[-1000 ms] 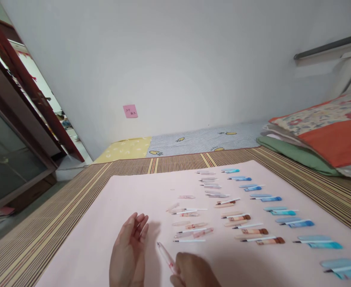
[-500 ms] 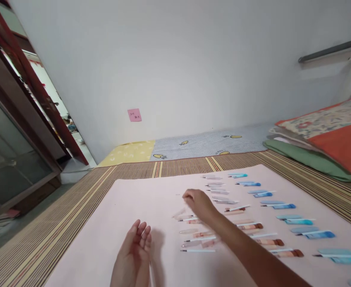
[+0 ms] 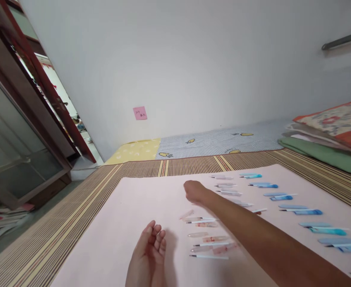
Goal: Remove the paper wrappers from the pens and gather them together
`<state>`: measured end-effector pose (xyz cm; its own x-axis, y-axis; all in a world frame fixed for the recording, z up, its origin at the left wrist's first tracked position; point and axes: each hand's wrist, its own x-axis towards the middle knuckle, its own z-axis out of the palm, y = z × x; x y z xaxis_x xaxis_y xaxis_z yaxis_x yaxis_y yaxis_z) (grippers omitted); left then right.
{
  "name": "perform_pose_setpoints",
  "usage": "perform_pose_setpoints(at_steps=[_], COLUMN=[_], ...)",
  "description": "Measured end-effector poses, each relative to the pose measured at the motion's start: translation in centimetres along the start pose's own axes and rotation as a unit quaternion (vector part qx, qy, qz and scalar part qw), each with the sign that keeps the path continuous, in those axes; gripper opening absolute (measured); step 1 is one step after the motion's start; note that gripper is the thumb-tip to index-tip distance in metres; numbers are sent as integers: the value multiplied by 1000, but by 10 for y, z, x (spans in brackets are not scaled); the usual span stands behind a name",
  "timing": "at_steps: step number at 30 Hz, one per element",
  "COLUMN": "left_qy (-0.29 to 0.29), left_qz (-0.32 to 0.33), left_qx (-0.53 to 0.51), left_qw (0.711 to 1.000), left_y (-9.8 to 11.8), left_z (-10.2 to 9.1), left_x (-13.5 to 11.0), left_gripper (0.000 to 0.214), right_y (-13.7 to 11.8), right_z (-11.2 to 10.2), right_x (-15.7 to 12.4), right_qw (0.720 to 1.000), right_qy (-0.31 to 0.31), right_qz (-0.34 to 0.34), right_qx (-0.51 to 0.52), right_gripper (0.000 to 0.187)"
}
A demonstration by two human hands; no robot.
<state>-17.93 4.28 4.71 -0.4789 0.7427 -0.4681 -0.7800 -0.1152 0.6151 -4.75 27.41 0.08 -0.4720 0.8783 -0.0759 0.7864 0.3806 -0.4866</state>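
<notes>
My right hand (image 3: 195, 191) is low over the far middle of a pale pink sheet (image 3: 151, 195), fingers curled closed and turned away. Whatever is in them is hidden. Palm up near the front, my left hand (image 3: 150, 251) holds nothing, its fingers loosely bent and apart. Between and right of the hands lie pen parts: a white refill (image 3: 208, 257) with a dark tip, a clear barrel (image 3: 197, 234) and a pink patterned barrel (image 3: 215, 239). My right forearm covers some parts. Farther back are pale grey pen parts (image 3: 229, 193).
Along the right of the sheet runs a row of blue pen parts (image 3: 308, 211). A striped mat (image 3: 85, 207) lies under the sheet. Folded bedding (image 3: 336, 155) is piled at the right. A pink note (image 3: 140, 113) is on the white wall behind.
My right hand has moved slightly farther out over the sheet, covering the spot where a small thing lay. My left hand keeps its pose. The view has turned a little left.
</notes>
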Motion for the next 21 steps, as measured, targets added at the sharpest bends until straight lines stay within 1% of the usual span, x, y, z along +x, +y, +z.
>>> perform_pose_setpoints(at_steps=[3,6,8,10,12,13,14,17,19,21], left_qy=[-1,2,-4,-8,-6,-3,0,11,13,11], left_qz=[-3,-7,-11,-16,-18,-17,-17,-15,-13,-13], left_qx=[-7,-9,-7,-4,-1,0,1,3,3,2], left_qw=[1000,1000,1000,1000,1000,1000,1000,1000,1000,1000], left_y=[0,-1,-2,-3,-4,-4,-4,-3,-3,-3], left_z=[3,5,6,7,8,9,9,9,9,8], left_x=[-4,-6,-7,-8,-9,-9,-9,-8,-8,-8], left_gripper=[14,15,15,15,15,16,16,15,15,15], right_y=[28,56,68,71,65,58,50,22,6,-4], right_z=[-19,-33,-37,-36,-31,-28,-25,-15,-9,-5], right_x=[-13,-38,-56,-71,-79,-81,-81,-78,-73,-69], right_qw=[997,988,979,974,973,975,978,987,992,995], right_qy=[19,53,82,102,102,96,86,48,15,-24], right_qz=[17,28,27,19,5,-5,-18,-64,-81,-88], right_qx=[71,146,183,203,205,199,190,140,93,46], right_gripper=[31,29,25,26,32,32,29,12,8,5])
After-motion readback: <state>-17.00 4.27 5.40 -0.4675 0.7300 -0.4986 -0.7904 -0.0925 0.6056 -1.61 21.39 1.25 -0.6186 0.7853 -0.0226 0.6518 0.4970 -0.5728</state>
